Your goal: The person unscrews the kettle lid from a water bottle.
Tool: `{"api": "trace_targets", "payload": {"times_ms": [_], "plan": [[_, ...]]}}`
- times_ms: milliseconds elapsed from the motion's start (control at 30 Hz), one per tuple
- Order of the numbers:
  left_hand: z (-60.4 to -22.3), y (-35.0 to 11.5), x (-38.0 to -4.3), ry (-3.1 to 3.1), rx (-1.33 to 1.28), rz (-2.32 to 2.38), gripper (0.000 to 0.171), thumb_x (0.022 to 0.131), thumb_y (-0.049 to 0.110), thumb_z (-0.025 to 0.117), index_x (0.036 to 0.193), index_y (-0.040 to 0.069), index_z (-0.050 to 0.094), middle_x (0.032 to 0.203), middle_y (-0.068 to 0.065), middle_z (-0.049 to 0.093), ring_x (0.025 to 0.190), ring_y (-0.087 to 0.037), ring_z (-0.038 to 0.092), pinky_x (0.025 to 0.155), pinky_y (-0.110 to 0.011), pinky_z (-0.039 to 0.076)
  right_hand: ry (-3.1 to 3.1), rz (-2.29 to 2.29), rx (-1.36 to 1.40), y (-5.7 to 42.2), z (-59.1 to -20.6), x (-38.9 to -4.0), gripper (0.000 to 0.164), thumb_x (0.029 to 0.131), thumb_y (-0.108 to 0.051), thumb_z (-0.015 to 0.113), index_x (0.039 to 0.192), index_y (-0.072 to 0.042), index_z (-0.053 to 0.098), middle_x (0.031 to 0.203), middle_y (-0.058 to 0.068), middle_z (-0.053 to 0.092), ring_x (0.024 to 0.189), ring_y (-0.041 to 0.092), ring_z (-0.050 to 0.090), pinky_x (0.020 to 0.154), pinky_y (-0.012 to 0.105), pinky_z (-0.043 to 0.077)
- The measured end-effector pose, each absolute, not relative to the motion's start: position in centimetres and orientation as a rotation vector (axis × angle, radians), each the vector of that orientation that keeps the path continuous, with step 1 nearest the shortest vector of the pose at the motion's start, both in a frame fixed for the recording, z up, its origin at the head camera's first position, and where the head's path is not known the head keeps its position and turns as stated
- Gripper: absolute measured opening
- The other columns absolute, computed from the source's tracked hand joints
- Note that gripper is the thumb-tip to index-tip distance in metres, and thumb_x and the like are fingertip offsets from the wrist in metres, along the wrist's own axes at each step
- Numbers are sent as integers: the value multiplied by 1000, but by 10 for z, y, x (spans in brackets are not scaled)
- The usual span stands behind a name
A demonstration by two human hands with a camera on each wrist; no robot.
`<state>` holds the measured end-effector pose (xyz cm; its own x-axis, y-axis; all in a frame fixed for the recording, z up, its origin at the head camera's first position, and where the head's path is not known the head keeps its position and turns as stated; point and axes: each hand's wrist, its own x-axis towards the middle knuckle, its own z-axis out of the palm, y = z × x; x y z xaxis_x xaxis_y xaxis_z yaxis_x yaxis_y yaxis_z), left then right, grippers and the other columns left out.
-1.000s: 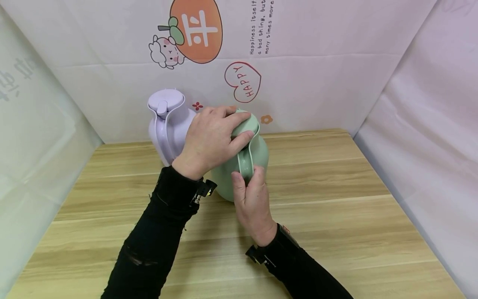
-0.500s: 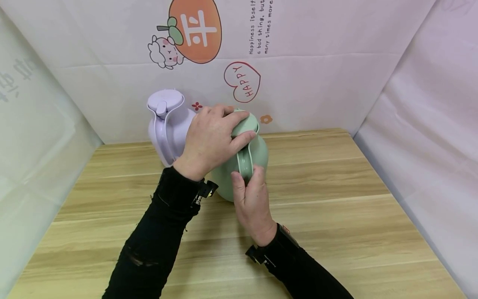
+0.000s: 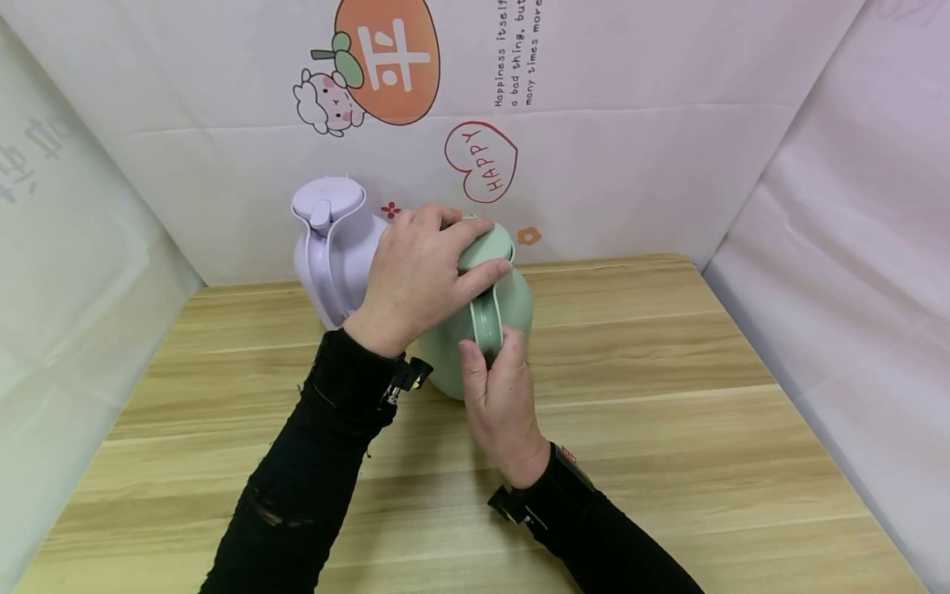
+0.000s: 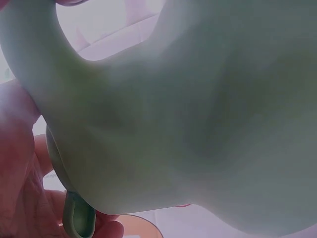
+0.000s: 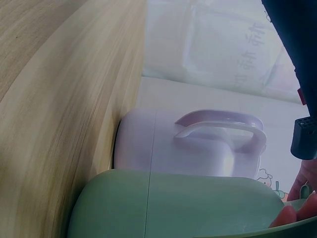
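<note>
A pale green jug (image 3: 453,367) with a lid and a looped handle stands on the table in the head view. My left hand (image 3: 416,276) reaches over its top and grips the lid (image 3: 490,247), thumb on the near side. Below, my right hand (image 3: 508,412) holds the lower part of the handle (image 3: 487,326), thumb on its left side. The green jug (image 4: 163,124) fills most of the left wrist view, where left-hand fingers (image 4: 15,158) curl by its top. The right wrist view has the jug's side (image 5: 208,198) along the bottom.
A lilac jug (image 3: 356,256) of the same shape stands just behind and left of the green one, partly hidden by my left hand. The wooden table (image 3: 668,396) ends at a white printed cloth (image 3: 631,165); white cloth also hangs at both sides.
</note>
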<state>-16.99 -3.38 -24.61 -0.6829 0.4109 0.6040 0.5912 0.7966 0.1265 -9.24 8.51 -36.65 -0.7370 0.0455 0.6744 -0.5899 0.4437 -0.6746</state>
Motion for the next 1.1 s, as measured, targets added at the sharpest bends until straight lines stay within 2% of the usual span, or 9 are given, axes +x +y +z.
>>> {"api": "trace_targets", "payload": {"times_ms": [233, 400, 533, 767, 1100], "plan": [[-246, -35, -170, -2404, -789, -468, 59, 88, 63, 55, 125, 19, 68, 119, -13, 63, 104, -32, 56, 84, -47, 45, -2069, 1306, 454, 85, -366, -92, 33, 102, -24, 47, 120, 3, 39, 90, 11, 52, 77, 16, 53, 61, 33, 47], [-245, -36, -170, -2424, -822, -499, 61, 90, 63, 52, 132, 19, 63, 130, -15, 59, 116, -33, 53, 93, -48, 43, -2063, 1295, 452, 85, -367, -92, 34, 102, -25, 47, 120, 3, 40, 87, 10, 51, 74, 16, 51, 59, 32, 45], [-245, -37, -168, -2419, -873, -510, 57, 94, 56, 48, 134, 18, 60, 137, -17, 55, 123, -33, 51, 101, -49, 41, -2059, 1293, 453, 84, -367, -92, 34, 102, -24, 48, 120, 3, 40, 89, 10, 53, 76, 16, 53, 60, 33, 47], [-244, -37, -166, -2410, -919, -481, 47, 98, 41, 45, 132, 15, 62, 136, -17, 57, 125, -32, 51, 106, -45, 39, -2057, 1294, 447, 84, -367, -92, 33, 101, -24, 48, 120, 3, 41, 91, 11, 55, 80, 17, 54, 63, 34, 48], [-246, -37, -167, -2421, -912, -458, 45, 99, 42, 45, 132, 18, 64, 134, -15, 59, 126, -30, 50, 106, -44, 39, -2063, 1302, 437, 84, -366, -92, 32, 102, -24, 48, 119, 2, 40, 92, 11, 55, 79, 16, 54, 63, 34, 48]]}}
